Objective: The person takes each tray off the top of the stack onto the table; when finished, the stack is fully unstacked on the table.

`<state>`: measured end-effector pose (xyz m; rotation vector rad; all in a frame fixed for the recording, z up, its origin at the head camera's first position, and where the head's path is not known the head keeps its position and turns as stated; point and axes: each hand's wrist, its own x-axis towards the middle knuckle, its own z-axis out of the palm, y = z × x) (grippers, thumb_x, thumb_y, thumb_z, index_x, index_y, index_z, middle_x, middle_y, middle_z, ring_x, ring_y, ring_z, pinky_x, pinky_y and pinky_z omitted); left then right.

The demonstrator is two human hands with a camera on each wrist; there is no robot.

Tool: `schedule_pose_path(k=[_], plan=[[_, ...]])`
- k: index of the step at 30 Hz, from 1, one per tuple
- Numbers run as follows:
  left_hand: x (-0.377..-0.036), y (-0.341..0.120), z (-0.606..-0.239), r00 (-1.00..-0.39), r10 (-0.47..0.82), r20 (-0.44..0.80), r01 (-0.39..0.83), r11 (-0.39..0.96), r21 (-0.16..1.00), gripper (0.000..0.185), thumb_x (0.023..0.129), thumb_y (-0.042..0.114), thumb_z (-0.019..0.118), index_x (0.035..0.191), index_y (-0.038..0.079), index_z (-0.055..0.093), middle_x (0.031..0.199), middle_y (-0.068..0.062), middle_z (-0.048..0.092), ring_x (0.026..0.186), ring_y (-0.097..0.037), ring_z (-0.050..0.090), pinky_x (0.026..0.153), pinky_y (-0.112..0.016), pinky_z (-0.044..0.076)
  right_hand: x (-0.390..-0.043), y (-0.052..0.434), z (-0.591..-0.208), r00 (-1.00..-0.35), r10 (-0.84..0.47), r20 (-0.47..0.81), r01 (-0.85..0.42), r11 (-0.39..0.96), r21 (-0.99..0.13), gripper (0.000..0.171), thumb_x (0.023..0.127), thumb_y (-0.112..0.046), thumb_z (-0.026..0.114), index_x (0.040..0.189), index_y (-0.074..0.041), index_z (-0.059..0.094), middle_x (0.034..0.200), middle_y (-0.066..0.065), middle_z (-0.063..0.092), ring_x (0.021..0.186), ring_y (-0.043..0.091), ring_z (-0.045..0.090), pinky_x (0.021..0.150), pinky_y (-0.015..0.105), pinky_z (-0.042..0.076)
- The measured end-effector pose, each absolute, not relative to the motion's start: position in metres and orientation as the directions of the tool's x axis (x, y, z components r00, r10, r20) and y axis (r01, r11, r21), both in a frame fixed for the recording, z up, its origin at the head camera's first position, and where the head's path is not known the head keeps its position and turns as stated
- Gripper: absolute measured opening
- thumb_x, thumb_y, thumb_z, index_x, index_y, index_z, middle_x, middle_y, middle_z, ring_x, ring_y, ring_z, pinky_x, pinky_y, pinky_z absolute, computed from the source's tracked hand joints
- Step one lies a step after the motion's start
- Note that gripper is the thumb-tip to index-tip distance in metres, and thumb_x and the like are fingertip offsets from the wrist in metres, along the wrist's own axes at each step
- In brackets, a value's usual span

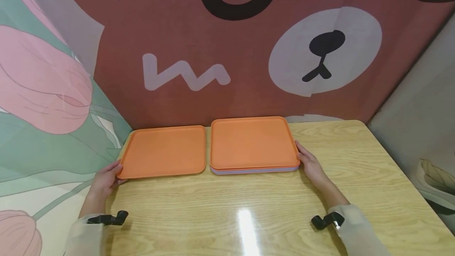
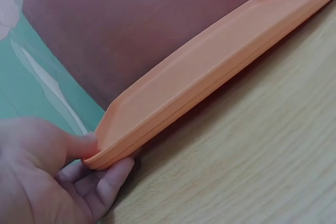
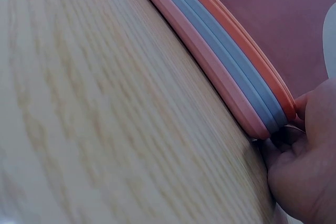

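On the left of the table lies an orange tray (image 1: 165, 151), with a seam running along its side in the left wrist view. My left hand (image 1: 105, 179) pinches its near left corner, thumb on the rim and fingers underneath. Beside it to the right, a stack of trays (image 3: 226, 61) has orange at the top, blue-grey in the middle and pink at the bottom. My right hand (image 1: 312, 165) grips the stack's near right corner, the thumb against the orange layer and the fingers curled at the lower layers. A narrow gap separates the stack from the left tray.
Both sets of trays rest near the back edge of the wood-grain table (image 1: 199, 216). Behind them hangs a printed bear cloth (image 1: 185, 106), and a floral cloth (image 1: 42, 153) covers the left side. A beige object (image 1: 437, 177) stands beyond the table's right edge.
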<state>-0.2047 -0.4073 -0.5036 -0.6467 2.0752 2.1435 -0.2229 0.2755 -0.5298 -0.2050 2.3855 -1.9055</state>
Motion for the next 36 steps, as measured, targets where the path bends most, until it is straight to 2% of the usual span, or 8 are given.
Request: schedule_pose_path(k=[4, 6, 9, 13, 18, 25, 31, 36], plan=[[-0.206, -0.403, -0.503, -0.898, -0.305, -0.318, -0.351, 0.061, 0.934, 0.057, 0.108, 0.012, 0.048, 0.158, -0.002, 0.026, 0.108, 0.004, 0.067, 0.077, 0.005, 0.064, 0.07, -0.024, 0.06, -0.222, 0.276, -0.531, -0.989, -0.147, 0.023, -0.055, 0.215, -0.975, 0.054, 0.113, -0.017, 0.032, 0.161, -0.001, 0.017, 0.169, 0.016, 0.01, 0.154, 0.035, 0.005, 0.107, 0.002, 0.018], [-0.207, -0.401, -0.502, -0.885, -0.357, -0.301, -0.377, 0.166, 0.911, 0.054, 0.107, 0.015, 0.049, 0.156, -0.001, 0.032, 0.131, -0.012, 0.062, 0.083, 0.007, 0.061, 0.072, -0.019, 0.058, -0.221, 0.276, -0.531, -0.99, -0.139, 0.02, -0.05, 0.217, -0.975, 0.054, 0.113, -0.018, 0.033, 0.161, -0.001, 0.018, 0.169, 0.015, 0.011, 0.155, 0.034, 0.005, 0.114, 0.008, 0.017], [-0.209, -0.398, -0.499, -0.876, -0.398, -0.272, -0.406, 0.306, 0.861, 0.052, 0.108, 0.017, 0.048, 0.155, -0.001, 0.036, 0.157, -0.025, 0.038, 0.114, -0.011, 0.063, 0.091, -0.02, 0.054, -0.22, 0.276, -0.532, -0.991, -0.133, 0.012, -0.041, 0.218, -0.975, 0.054, 0.112, -0.019, 0.034, 0.161, -0.002, 0.019, 0.169, 0.014, 0.012, 0.155, 0.032, 0.006, 0.123, 0.024, 0.013], [-0.211, -0.393, -0.495, -0.88, -0.405, -0.247, -0.409, 0.382, 0.829, 0.051, 0.106, 0.014, 0.046, 0.153, -0.004, 0.037, 0.157, -0.028, 0.035, 0.141, -0.036, 0.041, 0.105, -0.024, 0.045, -0.219, 0.276, -0.532, -0.99, -0.137, 0.017, -0.047, 0.22, -0.974, 0.054, 0.113, -0.02, 0.034, 0.161, -0.002, 0.019, 0.169, 0.015, 0.012, 0.155, 0.033, 0.005, 0.119, 0.017, 0.015], [-0.211, -0.386, -0.491, -0.887, -0.403, -0.225, -0.391, 0.399, 0.829, 0.05, 0.104, 0.01, 0.046, 0.149, -0.011, 0.04, 0.155, -0.032, 0.036, 0.139, -0.041, 0.04, 0.076, -0.009, 0.041, -0.22, 0.277, -0.53, -0.99, -0.136, 0.032, -0.06, 0.211, -0.976, 0.054, 0.113, -0.019, 0.034, 0.161, -0.001, 0.019, 0.169, 0.015, 0.012, 0.155, 0.033, 0.005, 0.106, 0.001, 0.019], [-0.212, -0.386, -0.488, -0.887, -0.393, -0.243, -0.403, 0.401, 0.823, 0.052, 0.106, 0.016, 0.041, 0.151, -0.011, 0.037, 0.156, -0.033, 0.033, 0.142, -0.041, 0.036, 0.113, -0.045, 0.039, -0.221, 0.277, -0.528, -0.989, -0.146, 0.035, -0.065, 0.208, -0.976, 0.054, 0.113, -0.017, 0.033, 0.161, 0.0, 0.018, 0.169, 0.016, 0.011, 0.155, 0.034, 0.004, 0.106, 0.001, 0.018], [-0.211, -0.381, -0.484, -0.89, -0.422, -0.174, -0.366, 0.432, 0.824, 0.05, 0.106, 0.017, 0.042, 0.147, -0.012, 0.044, 0.149, -0.034, 0.043, 0.129, -0.037, 0.046, 0.082, -0.014, 0.042, -0.221, 0.277, -0.529, -0.989, -0.145, 0.041, -0.07, 0.199, -0.977, 0.054, 0.112, -0.017, 0.034, 0.161, 0.001, 0.019, 0.168, 0.016, 0.012, 0.155, 0.034, 0.005, 0.105, 0.0, 0.02], [-0.208, -0.37, -0.477, -0.892, -0.445, -0.072, -0.317, 0.504, 0.804, 0.045, 0.105, 0.015, 0.044, 0.141, -0.011, 0.052, 0.14, -0.033, 0.053, 0.121, -0.034, 0.052, 0.077, -0.013, 0.039, -0.222, 0.276, -0.53, -0.987, -0.153, 0.04, -0.068, 0.181, -0.981, 0.054, 0.112, -0.017, 0.034, 0.16, 0.002, 0.018, 0.169, 0.017, 0.011, 0.154, 0.034, 0.004, 0.103, -0.001, 0.021]])
